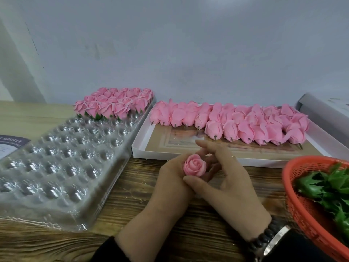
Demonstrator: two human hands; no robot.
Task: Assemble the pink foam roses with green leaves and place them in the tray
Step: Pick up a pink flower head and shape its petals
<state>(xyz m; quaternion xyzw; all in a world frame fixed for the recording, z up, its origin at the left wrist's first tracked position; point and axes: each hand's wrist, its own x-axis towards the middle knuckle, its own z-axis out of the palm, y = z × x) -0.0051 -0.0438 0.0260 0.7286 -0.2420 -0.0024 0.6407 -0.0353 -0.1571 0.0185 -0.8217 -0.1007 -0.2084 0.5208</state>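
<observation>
Both hands, left hand point(170, 178) and right hand point(224, 178), pinch one soft spiral-petalled foam rose point(194, 165).

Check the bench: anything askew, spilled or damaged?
Nothing stands out. Finished roses fill the far rows of the clear tray, loose rose heads lie in the white box, and leaves stay inside the red basket.

trays point(56, 167) 1 — baskets point(294, 195) 1 — boxes point(143, 152) 1 — held roses point(194, 165) 1
</observation>
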